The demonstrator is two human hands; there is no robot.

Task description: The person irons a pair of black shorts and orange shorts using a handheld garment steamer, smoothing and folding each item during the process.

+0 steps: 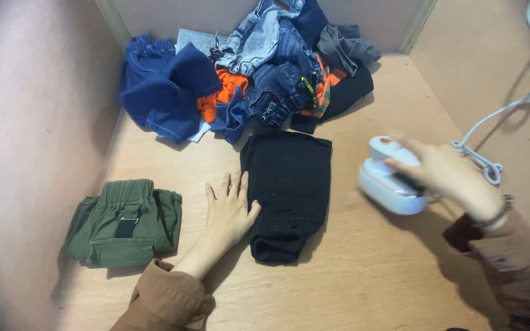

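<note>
A folded black garment (289, 190) lies on the wooden surface in the middle. My left hand (229, 211) rests flat, fingers together, on the wood against the garment's left edge, the thumb touching the cloth. To the right, my right hand (446, 175) grips the handle of a small white and pale blue handheld iron (387, 184), which is blurred and sits just off the garment's right side. Its grey cord (504, 113) runs up to the right.
A folded olive-green pair of shorts (127, 224) lies at the left. A pile of blue, denim, orange and dark clothes (246, 79) fills the back. Brown walls close in the left, back and right sides of the wooden surface (369, 288).
</note>
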